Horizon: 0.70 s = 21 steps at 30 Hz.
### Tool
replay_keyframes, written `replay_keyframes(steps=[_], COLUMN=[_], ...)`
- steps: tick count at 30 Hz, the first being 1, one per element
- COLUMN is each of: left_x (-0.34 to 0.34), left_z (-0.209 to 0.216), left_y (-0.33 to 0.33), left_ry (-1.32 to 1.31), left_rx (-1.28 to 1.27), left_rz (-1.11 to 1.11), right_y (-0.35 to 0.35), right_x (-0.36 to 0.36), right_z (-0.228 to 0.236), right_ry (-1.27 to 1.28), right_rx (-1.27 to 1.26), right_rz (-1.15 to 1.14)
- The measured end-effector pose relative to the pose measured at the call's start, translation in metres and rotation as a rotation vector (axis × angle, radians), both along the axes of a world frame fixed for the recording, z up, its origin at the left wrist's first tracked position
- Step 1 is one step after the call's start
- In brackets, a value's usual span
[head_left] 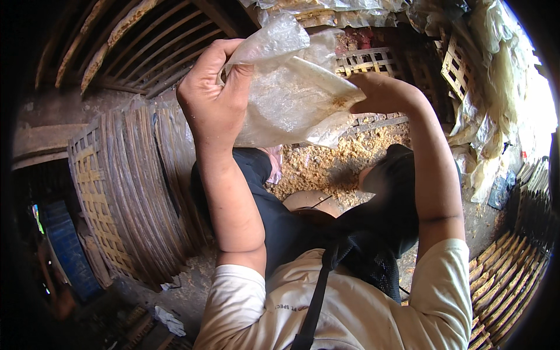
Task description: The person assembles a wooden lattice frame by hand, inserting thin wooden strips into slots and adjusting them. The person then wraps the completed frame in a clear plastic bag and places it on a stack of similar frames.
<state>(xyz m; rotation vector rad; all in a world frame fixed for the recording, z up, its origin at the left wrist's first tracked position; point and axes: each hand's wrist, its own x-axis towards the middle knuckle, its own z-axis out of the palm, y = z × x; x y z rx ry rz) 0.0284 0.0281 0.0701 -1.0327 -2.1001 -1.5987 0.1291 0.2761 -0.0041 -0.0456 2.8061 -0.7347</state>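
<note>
A broad, crumpled translucent plastic sheet (280,108) spans the space between the bare left hand (219,96) and the bare right hand (385,93), blocking a straight pass from one to the other. Beneath its lower edge, a gap opens between the forearms, down past two dark-trousered knees to the tan crumbs (315,166) on the grey floor (481,224). Toward the floor's left edge, an upright stack of brown woven bamboo trays (131,192) walls off sideways reach. Toward its right edge, hanging cloudy plastic sheeting (504,99) bounds a passage beside the right forearm.
</note>
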Motion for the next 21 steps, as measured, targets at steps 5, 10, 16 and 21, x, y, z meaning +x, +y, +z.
replay_keyframes(steps=[5,10,16,21], left_x=[0.008,0.004,-0.007,-0.012], left_z=[0.001,-0.003,0.000,0.002], left_y=[0.005,0.004,-0.011,-0.020], left_ry=[0.044,0.108,0.064,0.030], left_rx=[0.025,0.022,0.120,0.194], left_rz=[-0.062,0.012,0.132,0.095], right_y=[-0.034,-0.025,0.009,-0.003], right_x=[-0.015,-0.019,-0.013,-0.008], right_z=[0.018,0.007,-0.009,0.002], right_ry=[0.162,0.011,-0.057,0.014], right_rx=[-0.383,-0.240,-0.145,-0.469], right_rz=[-0.047,-0.155,-0.008,-0.016])
